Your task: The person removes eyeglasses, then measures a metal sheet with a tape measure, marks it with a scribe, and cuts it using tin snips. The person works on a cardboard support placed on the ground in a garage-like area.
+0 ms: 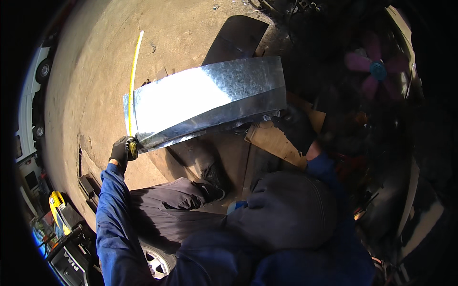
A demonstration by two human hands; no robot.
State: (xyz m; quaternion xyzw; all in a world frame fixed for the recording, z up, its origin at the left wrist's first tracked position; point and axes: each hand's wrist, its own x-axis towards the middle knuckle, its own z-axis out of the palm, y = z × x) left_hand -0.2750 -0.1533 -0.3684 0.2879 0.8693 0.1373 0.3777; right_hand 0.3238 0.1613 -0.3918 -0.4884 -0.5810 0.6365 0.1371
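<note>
My left hand (123, 151), in a black glove, is closed around a tape measure (132, 149) at the near left corner of a bent sheet-metal panel (253, 78). Its yellow blade (134, 71) runs out across the panel's left end and past the far edge. Bright sunlight glares off the middle of the panel, and a fold runs along its near side. At the panel's right end my right hand (296, 127), also in a dark glove, grips the near corner. Shadow hides most of its fingers.
A dark flat plate (238, 35) lies beyond the panel. Cardboard (274, 143) lies under its right side. To the right, in shadow, stands a fan with pink blades (378, 70). A wheel (156, 261) is at lower left, and a white vehicle (31, 95) farther left.
</note>
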